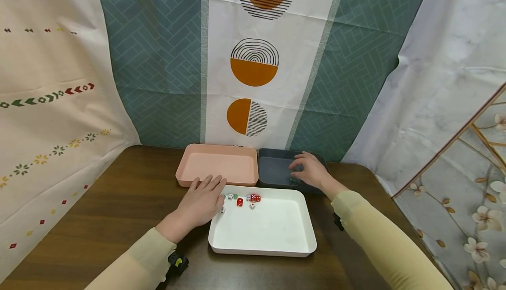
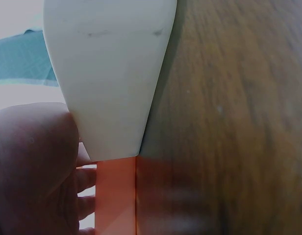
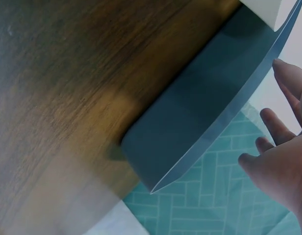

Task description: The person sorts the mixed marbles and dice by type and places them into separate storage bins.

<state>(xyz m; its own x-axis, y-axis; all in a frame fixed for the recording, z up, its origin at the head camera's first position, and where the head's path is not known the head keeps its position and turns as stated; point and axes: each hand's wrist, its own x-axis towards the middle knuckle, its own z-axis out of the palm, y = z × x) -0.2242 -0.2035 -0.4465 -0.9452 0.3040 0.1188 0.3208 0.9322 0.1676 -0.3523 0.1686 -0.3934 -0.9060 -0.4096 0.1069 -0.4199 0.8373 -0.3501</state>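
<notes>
My left hand (image 1: 202, 203) lies over the left corner of a white tray (image 1: 265, 237), fingers straight and reaching toward the pink tray (image 1: 217, 162). Whether it touches the dice beneath is hidden. Inside the white tray, along its far left side, are several small dice: a red die (image 1: 239, 202), a white die (image 1: 252, 207) and a partly covered green die (image 1: 235, 196) among them. Over the dark blue tray (image 1: 272, 167) hovers my right hand (image 1: 310, 171), fingers loosely bent and apart, holding nothing visible. Green dice (image 1: 293, 180) sit below it in that tray.
All three trays stand on a brown wooden table (image 1: 134, 193), pink and blue side by side behind the white one. A patterned cloth (image 1: 166, 61) hangs behind the table. More cloth covers the left and right sides.
</notes>
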